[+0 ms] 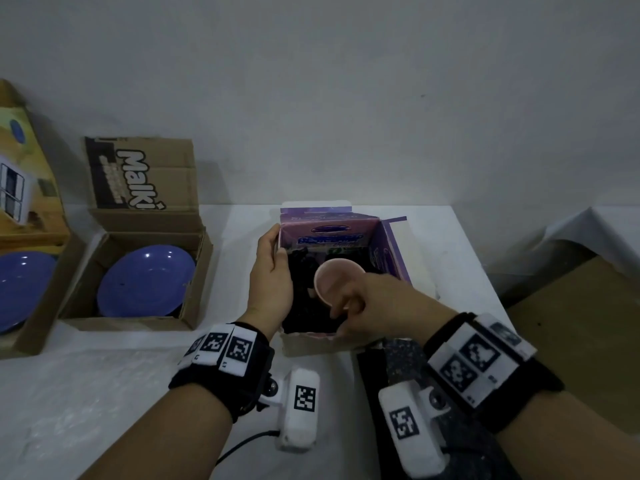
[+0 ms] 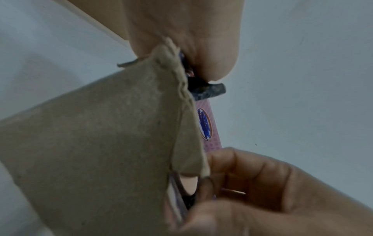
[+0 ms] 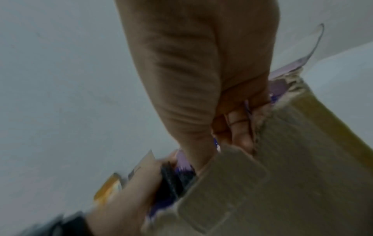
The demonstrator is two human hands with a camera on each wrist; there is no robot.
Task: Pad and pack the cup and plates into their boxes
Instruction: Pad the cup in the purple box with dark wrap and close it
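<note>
Three open boxes stand on the white table: a purple box (image 1: 381, 244) at centre frame, a brown corrugated box (image 1: 194, 271) to its left, and a yellow printed box (image 1: 31, 188) at the left edge. Two blue plates show, one plate (image 1: 145, 280) in the brown box and another plate (image 1: 17, 289) in the yellow one. One pink cup (image 1: 334, 277) sits in the purple box amid dark padding (image 1: 304, 306). Two hands are in view, the left hand (image 1: 272, 275) and the right hand (image 1: 377, 303).

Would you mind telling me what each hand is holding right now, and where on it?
The left hand grips the purple box by its left wall. The right hand holds the pink cup at its near rim, inside the box.
</note>
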